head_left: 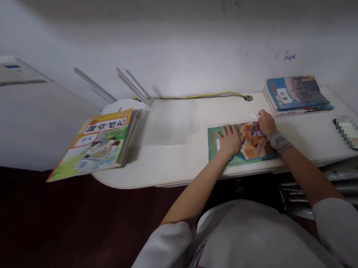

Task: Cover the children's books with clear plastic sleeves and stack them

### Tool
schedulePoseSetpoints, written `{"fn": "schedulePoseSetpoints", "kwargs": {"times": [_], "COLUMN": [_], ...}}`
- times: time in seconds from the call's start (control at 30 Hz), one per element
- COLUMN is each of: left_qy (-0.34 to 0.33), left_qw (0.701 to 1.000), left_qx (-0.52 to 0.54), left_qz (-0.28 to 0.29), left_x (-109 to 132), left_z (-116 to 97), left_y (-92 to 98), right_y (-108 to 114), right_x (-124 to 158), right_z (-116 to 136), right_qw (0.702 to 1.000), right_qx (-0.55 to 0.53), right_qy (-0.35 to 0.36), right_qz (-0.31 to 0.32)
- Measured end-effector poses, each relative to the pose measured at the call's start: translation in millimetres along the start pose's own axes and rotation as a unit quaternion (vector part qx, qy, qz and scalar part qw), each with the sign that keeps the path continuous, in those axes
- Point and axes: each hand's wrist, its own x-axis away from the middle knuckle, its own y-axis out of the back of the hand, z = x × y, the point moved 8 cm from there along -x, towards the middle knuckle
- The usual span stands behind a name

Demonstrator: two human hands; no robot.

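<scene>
A green-edged book with an orange animal on its cover [252, 147] lies flat near the front edge of the white desk [172, 149]. My left hand [230, 140] rests palm down on the book's left half, fingers stretched flat. My right hand [267, 123], with a grey band on the wrist, sits at the book's upper right corner. Its fingers are curled, pinching something thin and light that I cannot make out.
A stack of blue-covered books [297, 95] lies at the desk's far right. A yellow-and-green workbook atop a pile [97, 144] overhangs the desk's left end. A yellow cable [204, 96] runs along the wall to a hole. A dark phone [351, 133] lies at right.
</scene>
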Motion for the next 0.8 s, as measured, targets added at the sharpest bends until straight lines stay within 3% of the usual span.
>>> {"fn": "schedulePoseSetpoints", "kwargs": {"times": [0.1,0.17,0.23,0.33,0.4,0.5,0.63,0.73,0.8], "left_qy": [-0.003,-0.011,-0.02,-0.048,-0.057,-0.021,0.052,0.089,0.083], "left_qw": [0.999,0.999,0.999,0.999,0.998,0.999,0.998,0.995,0.992], "left_qx": [-0.02,-0.019,-0.017,-0.018,-0.013,-0.001,0.015,-0.016,-0.041], "left_qz": [-0.034,-0.043,-0.037,-0.01,-0.015,-0.049,-0.034,-0.052,-0.089], "left_x": [3,2,0,-2,-3,-5,-5,0,5], "left_z": [-4,-3,-2,0,6,29,60,61,44], "left_y": [-7.3,-8.4,-8.2,-9.6,-8.2,-2.8,-2.4,4.8,12.0], "right_y": [13,18,13,-12,-21,-21,-14,-6,3], "right_x": [3,11,24,50,59,61,59,57,53], "right_z": [9,33,65,104,99,60,18,18,32], "right_qw": [1.0,0.998,0.994,0.978,0.979,0.986,0.988,0.987,0.988], "right_qx": [0.019,0.034,0.03,0.006,0.021,0.068,0.099,0.11,0.114], "right_qy": [0.006,0.046,0.104,0.198,0.189,0.125,0.069,0.05,0.045], "right_qz": [-0.006,-0.019,-0.011,0.063,0.079,0.082,0.101,0.105,0.096]}}
